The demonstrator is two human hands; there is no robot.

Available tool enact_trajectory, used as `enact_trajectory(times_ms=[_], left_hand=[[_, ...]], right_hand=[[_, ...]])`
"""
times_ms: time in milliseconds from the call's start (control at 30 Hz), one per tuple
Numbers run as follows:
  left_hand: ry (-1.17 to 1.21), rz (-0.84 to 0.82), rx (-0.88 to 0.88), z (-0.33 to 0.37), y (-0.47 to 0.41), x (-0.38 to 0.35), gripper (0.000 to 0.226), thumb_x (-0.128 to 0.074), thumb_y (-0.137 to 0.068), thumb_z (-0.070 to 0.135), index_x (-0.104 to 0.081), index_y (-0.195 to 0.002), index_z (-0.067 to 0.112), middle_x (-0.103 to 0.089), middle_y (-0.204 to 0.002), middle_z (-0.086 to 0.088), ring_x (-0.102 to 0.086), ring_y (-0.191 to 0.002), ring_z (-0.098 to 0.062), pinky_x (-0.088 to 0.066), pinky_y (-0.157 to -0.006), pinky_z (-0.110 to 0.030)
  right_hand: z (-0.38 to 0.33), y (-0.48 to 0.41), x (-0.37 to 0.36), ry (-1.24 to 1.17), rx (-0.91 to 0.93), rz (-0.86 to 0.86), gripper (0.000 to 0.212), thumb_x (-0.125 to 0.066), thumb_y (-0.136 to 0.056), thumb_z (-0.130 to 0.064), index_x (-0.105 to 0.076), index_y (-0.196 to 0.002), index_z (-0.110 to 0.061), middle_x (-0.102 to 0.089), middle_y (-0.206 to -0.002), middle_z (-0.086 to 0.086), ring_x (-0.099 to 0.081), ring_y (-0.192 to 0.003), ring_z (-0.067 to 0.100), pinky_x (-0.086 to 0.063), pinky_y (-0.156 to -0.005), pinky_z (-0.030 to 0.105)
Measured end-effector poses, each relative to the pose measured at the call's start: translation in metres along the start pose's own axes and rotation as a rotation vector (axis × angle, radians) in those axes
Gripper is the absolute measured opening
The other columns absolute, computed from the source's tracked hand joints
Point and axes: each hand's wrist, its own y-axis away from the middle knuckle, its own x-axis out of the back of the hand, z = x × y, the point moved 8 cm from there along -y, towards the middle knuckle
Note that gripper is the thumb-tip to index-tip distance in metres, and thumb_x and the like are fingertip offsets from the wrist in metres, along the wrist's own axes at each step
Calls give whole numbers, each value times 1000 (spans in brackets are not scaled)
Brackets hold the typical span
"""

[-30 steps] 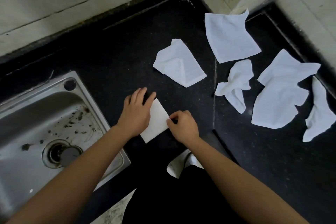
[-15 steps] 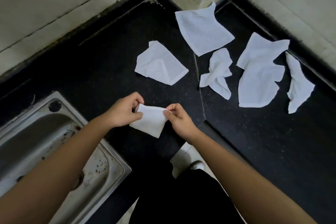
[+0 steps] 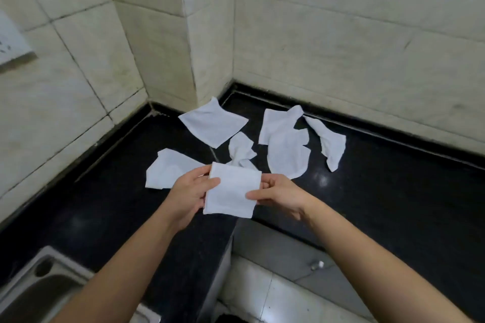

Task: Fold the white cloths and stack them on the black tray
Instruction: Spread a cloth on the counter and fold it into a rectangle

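Note:
I hold a folded white cloth point(image 3: 231, 193) up above the black counter point(image 3: 380, 191), near its inner corner edge. My left hand point(image 3: 191, 191) grips its left edge with the thumb on top. My right hand point(image 3: 278, 195) pinches its right edge. Several loose white cloths lie on the counter behind: a flat one point(image 3: 212, 124) near the wall corner, a crumpled one point(image 3: 241, 149), one point(image 3: 168, 172) partly behind my left hand, a large one point(image 3: 286, 149) and a narrow strip point(image 3: 329, 143) at the right. No black tray is in view.
A steel sink point(image 3: 39, 288) sits at the lower left in the counter. Tiled walls point(image 3: 341, 47) close off the counter at the back and left. The floor point(image 3: 275, 294) shows below the counter's inner corner.
The cloth went from lying on the counter by the sink to being held up in both hands. My view has tilted upward toward the walls.

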Motion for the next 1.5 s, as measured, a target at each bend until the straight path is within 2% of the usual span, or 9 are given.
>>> enact_trajectory(times_ms=[267,433,533,700,800,967,1167,1300,1500], left_hand=[[-173,-304,-92,5,78,-220,28,-64,-93,10,-66,-121,9,-74,-113,-10,-70,-105,-26,-55,-94,-44],[-299,-521,-118,-33,140,-374,25,-64,-94,13,-67,-119,12,-75,-109,-10,-72,-101,-27,-57,-81,-40],[-347,-598,-120,-63,174,-458,21,-66,-93,12,-68,-114,13,-75,-104,-11,-72,-92,-26,-54,-72,-38],[-405,-746,-62,-124,214,-577,18,-65,-93,10,-66,-111,9,-75,-101,-14,-68,-80,-23,-47,-60,-33],[-445,-824,-45,-153,220,-641,17,-66,-93,10,-67,-110,9,-74,-100,-16,-68,-79,-23,-46,-61,-34],[-483,-968,-20,-203,218,-779,19,-66,-93,9,-67,-111,10,-74,-98,-15,-70,-80,-22,-51,-56,-31],[-447,-1054,35,-216,213,-929,29,-70,-88,5,-64,-115,14,-75,-96,-8,-73,-84,-21,-55,-59,-34],[-473,-1156,-53,-187,219,-1042,45,-72,-84,0,-58,-122,19,-74,-103,-8,-72,-90,-23,-51,-56,-29],[-519,-1175,-147,-179,228,-1139,55,-70,-83,-6,-53,-127,22,-70,-104,-7,-67,-80,-16,-52,-53,-27]], right_hand=[[9,223,130,-96,295,419,25,-75,-87,-11,-72,-110,-3,-74,-112,13,-69,-108,28,-53,-98,41],[64,386,198,-193,385,702,14,-70,-92,-13,-68,-105,-7,-73,-100,13,-68,-90,19,-54,-75,26],[109,473,232,-280,393,838,20,-66,-94,-10,-66,-114,-9,-71,-97,16,-67,-87,21,-55,-73,27],[183,576,283,-368,345,880,49,-73,-88,-6,-55,-132,-20,-72,-105,11,-71,-104,28,-59,-87,43],[220,615,313,-392,316,931,60,-76,-83,-1,-52,-134,-23,-70,-103,8,-71,-102,24,-58,-80,39],[268,692,403,-425,252,1117,59,-72,-84,6,-54,-132,-22,-62,-100,18,-69,-87,17,-56,-65,29],[262,771,521,-415,181,1208,56,-67,-87,9,-51,-134,-15,-64,-98,13,-70,-74,12,-54,-56,23],[241,833,609,-388,216,1278,59,-69,-86,7,-48,-137,-15,-66,-100,10,-71,-85,15,-57,-62,28],[245,887,684,-424,256,1316,61,-71,-85,5,-51,-136,-20,-69,-111,15,-71,-103,24,-59,-75,36]])
